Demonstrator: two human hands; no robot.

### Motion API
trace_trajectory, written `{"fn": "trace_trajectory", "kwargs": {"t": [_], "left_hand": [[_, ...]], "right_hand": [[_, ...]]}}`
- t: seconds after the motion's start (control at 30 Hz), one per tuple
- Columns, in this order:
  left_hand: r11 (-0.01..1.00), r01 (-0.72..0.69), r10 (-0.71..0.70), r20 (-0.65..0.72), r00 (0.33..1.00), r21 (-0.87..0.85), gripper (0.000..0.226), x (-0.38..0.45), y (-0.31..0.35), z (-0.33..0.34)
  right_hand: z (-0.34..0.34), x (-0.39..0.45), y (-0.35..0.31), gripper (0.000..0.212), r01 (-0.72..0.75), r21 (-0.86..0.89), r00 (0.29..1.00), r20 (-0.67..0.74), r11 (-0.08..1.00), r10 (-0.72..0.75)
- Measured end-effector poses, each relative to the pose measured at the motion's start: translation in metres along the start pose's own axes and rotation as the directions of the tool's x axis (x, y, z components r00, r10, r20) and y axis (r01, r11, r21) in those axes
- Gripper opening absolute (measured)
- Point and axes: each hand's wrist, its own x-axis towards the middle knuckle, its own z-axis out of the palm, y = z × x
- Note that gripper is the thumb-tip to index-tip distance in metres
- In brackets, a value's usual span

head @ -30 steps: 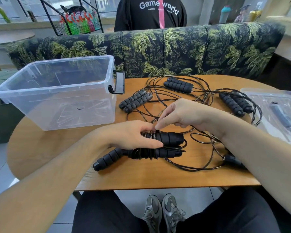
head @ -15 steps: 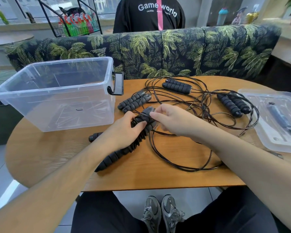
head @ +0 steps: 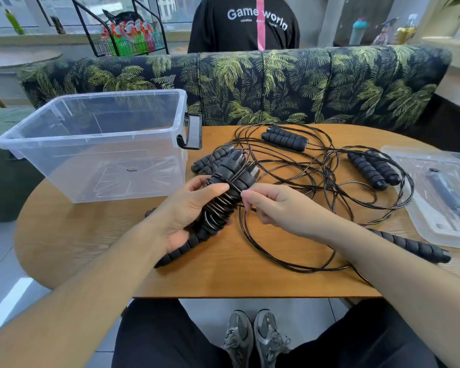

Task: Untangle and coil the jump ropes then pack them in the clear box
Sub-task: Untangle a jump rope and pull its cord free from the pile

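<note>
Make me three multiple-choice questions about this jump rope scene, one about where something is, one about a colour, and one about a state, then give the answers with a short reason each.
1. Where does the clear box stand on the table?
A. at the table's left end
B. at the right edge
C. on the sofa

2. What colour are the foam handles of the ropes?
A. red
B. black
C. yellow

3. What is the state of the clear box?
A. packed with coiled ropes
B. closed with its lid
C. open and holding no ropes

Answers:
1. A, the box sits at the left, while the lid lies at the right.
2. B, every handle in view is black.
3. C, its top is open and its bare bottom shows through; the left hand grips the wrapped handle pair outside it, and the right hand pinches the cord.
</note>
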Motion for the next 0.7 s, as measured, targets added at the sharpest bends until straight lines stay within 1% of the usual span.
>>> {"fn": "trace_trajectory", "kwargs": {"t": [0.07,0.13,0.2,0.27,0.37,0.43,0.53,0.6,0.7], "left_hand": [[1.000,-0.012,0.012,0.008,1.000,0.002,0.055,-0.004,-0.003,-0.001],[0.999,-0.030,0.030,0.002,1.000,0.045,0.053,-0.006,-0.006,-0.001],[0.996,-0.019,0.020,-0.014,1.000,0.083,0.052,-0.007,-0.009,-0.002],[0.995,0.005,-0.003,-0.014,1.000,0.100,0.056,-0.008,-0.011,-0.004],[0.994,0.002,-0.007,0.046,0.999,0.108,0.061,-0.009,-0.012,-0.006],[0.996,-0.007,-0.001,0.089,0.996,0.093,0.057,-0.011,-0.008,-0.008],[0.997,-0.004,-0.005,0.134,0.991,0.072,0.050,-0.014,-0.003,-0.011],[0.998,0.009,-0.019,0.162,0.987,0.058,0.049,-0.015,-0.003,-0.014],[1.000,-0.019,0.016,0.196,0.980,0.012,0.045,-0.013,-0.002,-0.020]], "right_hand": [[0.001,-0.002,0.001,0.033,0.014,-0.016,1.000,0.027,1.000,-0.013],[0.003,-0.005,0.003,0.031,0.039,-0.065,0.998,0.058,0.997,-0.035],[0.005,-0.008,0.006,0.029,0.045,-0.108,0.997,0.074,0.993,-0.038],[0.005,-0.010,0.009,0.029,0.033,-0.101,0.997,0.068,0.994,-0.026],[0.003,-0.010,0.014,0.034,0.019,-0.031,0.997,0.082,0.999,-0.016],[0.003,-0.012,0.018,0.035,0.006,0.053,0.993,0.116,0.999,-0.012],[-0.001,-0.016,0.025,0.030,-0.037,0.223,0.984,0.178,0.974,-0.004],[-0.007,-0.016,0.029,0.031,-0.079,0.250,0.977,0.212,0.965,0.025],[-0.016,-0.015,0.037,0.036,-0.157,0.234,0.972,0.210,0.959,0.108]]}}
